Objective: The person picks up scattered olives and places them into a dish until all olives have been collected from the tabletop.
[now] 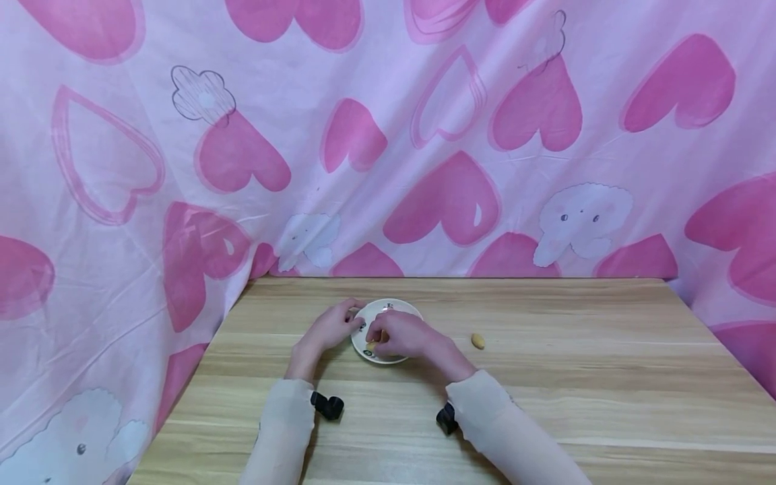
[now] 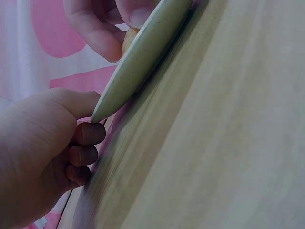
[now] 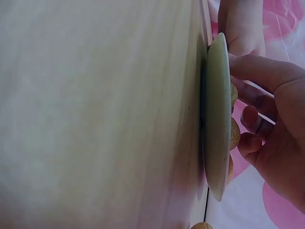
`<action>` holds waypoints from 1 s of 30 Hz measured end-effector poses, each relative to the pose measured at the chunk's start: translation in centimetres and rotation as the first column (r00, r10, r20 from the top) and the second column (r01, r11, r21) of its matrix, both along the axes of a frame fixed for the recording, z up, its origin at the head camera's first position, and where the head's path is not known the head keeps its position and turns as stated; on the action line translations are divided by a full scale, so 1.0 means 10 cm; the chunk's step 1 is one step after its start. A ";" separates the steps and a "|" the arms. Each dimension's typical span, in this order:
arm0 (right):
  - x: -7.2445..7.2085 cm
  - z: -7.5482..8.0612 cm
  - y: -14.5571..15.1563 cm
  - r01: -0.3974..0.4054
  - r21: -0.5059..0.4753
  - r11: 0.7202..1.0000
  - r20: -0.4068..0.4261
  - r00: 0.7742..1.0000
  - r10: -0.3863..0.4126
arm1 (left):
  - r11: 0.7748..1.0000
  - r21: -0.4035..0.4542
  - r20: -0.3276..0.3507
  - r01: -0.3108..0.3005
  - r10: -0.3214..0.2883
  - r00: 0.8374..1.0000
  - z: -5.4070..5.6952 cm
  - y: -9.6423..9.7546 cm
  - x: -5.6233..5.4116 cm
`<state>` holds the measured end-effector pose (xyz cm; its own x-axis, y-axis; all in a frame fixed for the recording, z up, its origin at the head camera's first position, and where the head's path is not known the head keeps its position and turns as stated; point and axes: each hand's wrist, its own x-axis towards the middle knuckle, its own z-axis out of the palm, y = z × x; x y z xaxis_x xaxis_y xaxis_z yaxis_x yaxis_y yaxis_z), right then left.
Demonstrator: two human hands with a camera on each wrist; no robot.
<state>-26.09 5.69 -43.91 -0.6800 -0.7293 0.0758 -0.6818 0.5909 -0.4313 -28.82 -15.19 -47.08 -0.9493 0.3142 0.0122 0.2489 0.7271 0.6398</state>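
A white plate (image 1: pixel 360 347) with small dark prints lies on the table. My left hand (image 1: pixel 330 328) pinches its left rim, the thumb over the edge and the other fingers curled below, as the left wrist view shows (image 2: pixel 43 148). Over the plate, my right hand (image 1: pixel 403 335) has its thumb and fingertips bent round a tan shelled nut (image 2: pixel 129 39) close to the plate's surface. More nuts (image 3: pixel 235 133) lie on the plate under that hand, partly hidden by its fingers. To the right, apart from the plate, one tan nut (image 1: pixel 477 341) sits on the table.
The wood-grain table (image 1: pixel 576 377) reaches back to a pink curtain (image 1: pixel 388 168) with hearts, which also hangs along both sides. Black wrist devices (image 1: pixel 327 406) sit at the cuffs of both pale sleeves (image 1: pixel 281 424).
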 end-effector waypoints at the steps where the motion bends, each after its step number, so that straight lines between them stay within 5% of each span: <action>1: 0.00 -0.01 0.00 -0.004 0.001 1.000 -0.007 1.000 0.004 | 1.000 0.000 0.001 -0.001 0.001 1.000 0.00 0.00 0.00; 17: 0.14 0.15 0.33 0.059 -0.029 0.998 -0.029 0.998 -0.060 | 1.000 0.003 0.021 -0.002 0.002 1.000 0.00 0.01 -0.01; 30: 0.21 0.10 0.68 0.122 -0.063 0.991 0.012 0.992 -0.122 | 1.000 0.003 0.015 -0.020 0.020 1.000 -0.01 0.01 0.01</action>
